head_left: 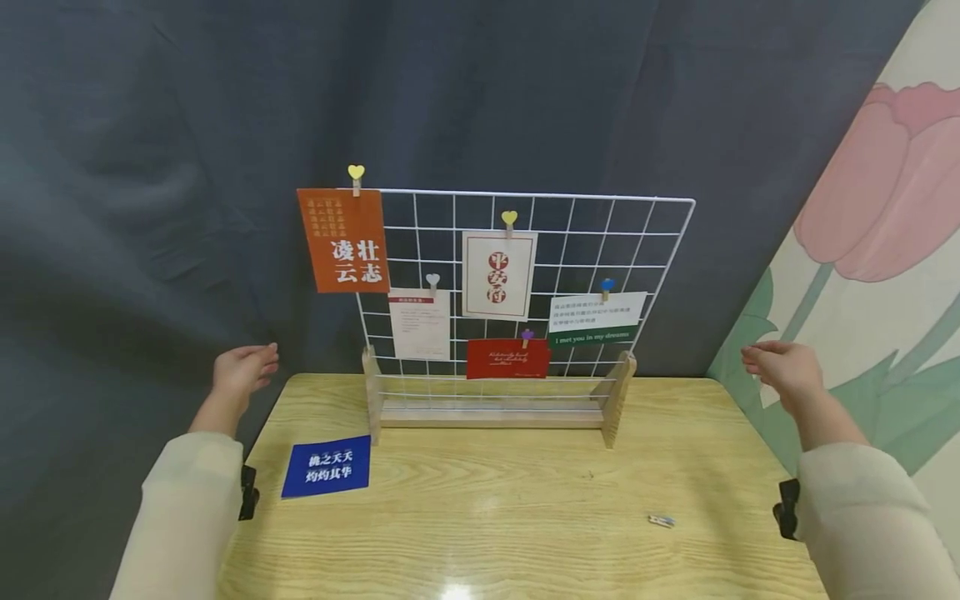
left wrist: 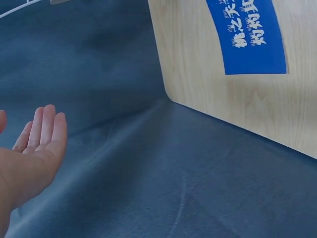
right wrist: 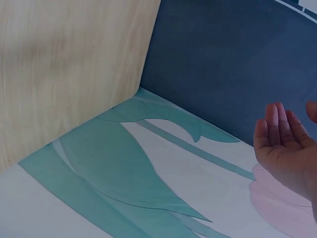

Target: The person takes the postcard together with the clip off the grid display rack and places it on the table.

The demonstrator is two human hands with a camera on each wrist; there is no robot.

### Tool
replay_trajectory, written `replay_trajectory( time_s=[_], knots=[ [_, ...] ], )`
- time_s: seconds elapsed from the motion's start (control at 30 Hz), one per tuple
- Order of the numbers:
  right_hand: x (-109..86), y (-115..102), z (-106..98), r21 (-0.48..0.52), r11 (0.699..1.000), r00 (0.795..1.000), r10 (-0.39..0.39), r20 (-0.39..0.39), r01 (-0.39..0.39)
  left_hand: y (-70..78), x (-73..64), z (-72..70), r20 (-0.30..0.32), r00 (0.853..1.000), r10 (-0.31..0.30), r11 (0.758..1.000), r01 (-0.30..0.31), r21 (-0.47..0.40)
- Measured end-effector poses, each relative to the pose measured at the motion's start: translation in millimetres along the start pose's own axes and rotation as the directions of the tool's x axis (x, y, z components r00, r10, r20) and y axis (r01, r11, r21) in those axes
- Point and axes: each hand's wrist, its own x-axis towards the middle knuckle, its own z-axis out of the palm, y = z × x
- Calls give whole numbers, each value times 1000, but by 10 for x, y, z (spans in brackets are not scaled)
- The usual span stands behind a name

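Note:
My left hand point(head_left: 244, 369) is raised beyond the table's left edge, fingers loosely extended and holding nothing. In the left wrist view its palm point(left wrist: 37, 161) shows bare. On the other side my right hand point(head_left: 787, 367) hovers past the right edge, also holding nothing; the right wrist view shows its fingers point(right wrist: 280, 126) relaxed. Nearest the left hand, a blue card point(head_left: 327, 467) with white characters lies on the table. A small clothespin point(head_left: 662, 521) lies at the table's right. Between the hands stands a white wire grid point(head_left: 570, 197) in a wooden stand point(head_left: 491, 415).
Clipped to the grid with heart-topped clothespins are an orange card point(head_left: 345, 233), a white card point(head_left: 517, 258), a pale card point(head_left: 420, 329), a red card point(head_left: 487, 364) and a white-green card point(head_left: 592, 318). Behind the wooden table point(head_left: 480, 508) hangs a dark curtain point(head_left: 480, 92); a tulip-patterned surface point(head_left: 870, 217) borders the right.

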Motion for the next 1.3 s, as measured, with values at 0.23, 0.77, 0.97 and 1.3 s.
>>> replay_trajectory(
  time_s=[0.23,0.77,0.97,1.3],
  knots=[
    [47,-175,-17,-19,1000,1000,-20,-3,20,1220,-995,181,77,996,-48,999,49,-15],
    [116,-495,-62,-60,995,997,-76,-31,74,1052,-393,143,88,996,5,999,0,-54],
    [140,-590,-88,-107,991,994,-90,-56,84,1979,-1381,372,103,995,10,997,-19,79],
    [186,-724,-104,-32,998,996,-64,-54,63,2264,-1612,471,106,994,19,1000,-22,21]
  ],
)
